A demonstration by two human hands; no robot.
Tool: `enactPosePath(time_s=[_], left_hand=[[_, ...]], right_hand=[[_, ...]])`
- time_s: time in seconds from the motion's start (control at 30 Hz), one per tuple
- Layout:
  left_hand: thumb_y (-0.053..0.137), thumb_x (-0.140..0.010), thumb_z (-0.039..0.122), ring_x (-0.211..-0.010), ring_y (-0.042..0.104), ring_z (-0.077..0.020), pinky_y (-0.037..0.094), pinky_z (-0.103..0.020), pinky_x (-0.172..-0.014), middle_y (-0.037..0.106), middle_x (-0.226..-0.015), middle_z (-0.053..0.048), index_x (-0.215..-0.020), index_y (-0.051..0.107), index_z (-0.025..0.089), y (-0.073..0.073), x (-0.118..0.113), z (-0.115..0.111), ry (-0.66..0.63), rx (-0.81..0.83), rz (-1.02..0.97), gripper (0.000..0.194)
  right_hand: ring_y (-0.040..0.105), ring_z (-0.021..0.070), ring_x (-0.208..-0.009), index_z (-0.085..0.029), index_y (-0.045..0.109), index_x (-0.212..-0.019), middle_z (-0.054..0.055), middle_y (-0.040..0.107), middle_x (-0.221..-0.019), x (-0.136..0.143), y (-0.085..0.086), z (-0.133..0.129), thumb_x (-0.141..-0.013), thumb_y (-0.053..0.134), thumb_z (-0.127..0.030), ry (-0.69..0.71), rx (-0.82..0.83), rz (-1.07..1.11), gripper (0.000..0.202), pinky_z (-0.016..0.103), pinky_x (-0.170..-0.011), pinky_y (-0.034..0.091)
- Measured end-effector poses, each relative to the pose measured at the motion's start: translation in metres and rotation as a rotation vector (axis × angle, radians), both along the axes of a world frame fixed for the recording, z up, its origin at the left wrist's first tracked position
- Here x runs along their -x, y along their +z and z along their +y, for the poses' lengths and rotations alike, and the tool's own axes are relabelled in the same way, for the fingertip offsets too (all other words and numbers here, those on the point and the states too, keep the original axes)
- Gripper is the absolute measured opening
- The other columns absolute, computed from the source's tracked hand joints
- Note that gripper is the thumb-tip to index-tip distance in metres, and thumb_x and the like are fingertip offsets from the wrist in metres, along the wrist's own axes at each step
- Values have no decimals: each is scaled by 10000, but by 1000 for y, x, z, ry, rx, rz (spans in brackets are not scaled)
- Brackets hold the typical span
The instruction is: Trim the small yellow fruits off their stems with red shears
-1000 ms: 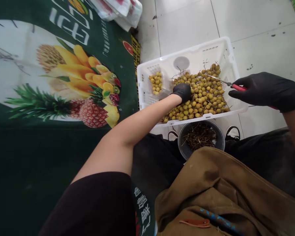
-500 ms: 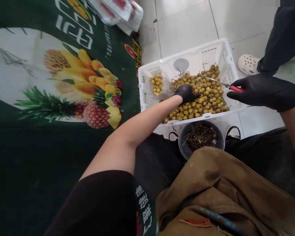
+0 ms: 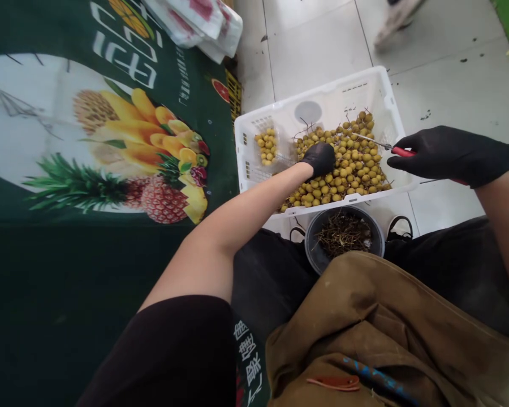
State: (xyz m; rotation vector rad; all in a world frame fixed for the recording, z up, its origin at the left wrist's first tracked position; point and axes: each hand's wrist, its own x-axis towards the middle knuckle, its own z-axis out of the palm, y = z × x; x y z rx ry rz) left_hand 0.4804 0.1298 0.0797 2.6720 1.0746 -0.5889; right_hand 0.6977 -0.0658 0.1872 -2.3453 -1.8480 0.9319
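Observation:
A white plastic crate [image 3: 311,208] holds a heap of round yellow-brown longans [image 3: 352,169] with thin twigs among them. My left hand [image 3: 319,159], in a black glove, presses into the heap with its fingers curled downward; what lies in them is hidden. Red-handled snips [image 3: 402,151] are in my black-gloved right hand [image 3: 439,155] at the crate's right side. Their thin blades point left over the fruit. Inside the crate's left end, a clear plastic container [image 3: 282,148] stands beside more longans [image 3: 266,146].
Below the crate, between my feet, is a grey bucket [image 3: 311,257] of cut twigs [image 3: 343,232]. A green banner with fruit pictures [image 3: 220,198] runs along the left. White plastic bags [image 3: 212,25] hang at the top. Another person's shoe [image 3: 394,28] is on the tiled floor [image 3: 318,51].
My left hand's fingers, stretched over the longans before, now curl down out of sight. The other person's leg and shoe at the right have gone; a blurred shoe shows at the top.

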Motion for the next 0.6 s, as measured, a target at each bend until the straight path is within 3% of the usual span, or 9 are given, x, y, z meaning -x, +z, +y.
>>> enactPosePath(time_s=[0.2, 0.37, 0.47, 0.6], left_hand=[[610, -1017, 311, -985, 757, -254, 589, -350, -961, 880, -1116, -144, -1127, 873, 83, 0, 34, 25, 40, 112, -359, 365], [659, -1035, 387, -954, 714, -232, 573, -338, -915, 843, -983, -86, -978, 811, 124, 8, 50, 40, 80, 149, -670, 309], [664, -1024, 346, -978, 733, -251, 582, -368, -953, 845, -992, -101, -979, 800, 135, 14, 53, 41, 76, 105, -721, 254], [642, -1030, 317, -985, 749, -275, 583, -407, -1009, 863, -1052, -134, -1040, 827, 126, 18, 56, 38, 43, 43, -619, 266]], right_hand=[[687, 296, -825, -247, 843, -1124, 131, 809, -940, -7, -7, 0, -1070, 572, -614, -7, 2, -28, 459, 471, -821, 525], [675, 276, -808, -234, 821, -1104, 128, 813, -977, 4, -19, 1, -1054, 533, -620, 97, 56, -85, 484, 447, -803, 529], [703, 289, -832, -230, 832, -1140, 141, 823, -997, 15, -23, 4, -1060, 528, -599, 148, 71, -141, 485, 435, -791, 521], [747, 320, -907, -220, 844, -1213, 166, 839, -1059, 24, -26, 6, -1065, 551, -570, 169, 114, -167, 480, 433, -808, 519]])
